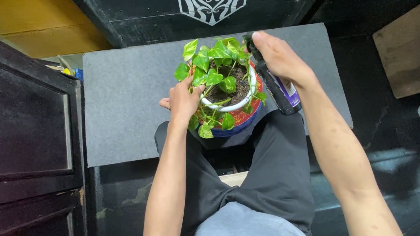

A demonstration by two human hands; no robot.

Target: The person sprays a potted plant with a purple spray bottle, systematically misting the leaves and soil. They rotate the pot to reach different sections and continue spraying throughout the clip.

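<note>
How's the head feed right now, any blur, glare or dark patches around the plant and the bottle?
Head view: potted plant sharp and evenly lit, its leaves bright with no glare; left hand and right hand crisp, no motion blur; dark spray bottle readable against the grey mat; floor and cabinet at the edges fall into deep shadow.

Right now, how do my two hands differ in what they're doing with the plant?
The left hand rests open among the leaves at the plant pot rim, holding nothing; the right hand is closed around a dark spray bottle. The left hand sits lower, on the pot's left side; the right hand is raised at its right. Both are bare and close to the leafy plant.
</note>
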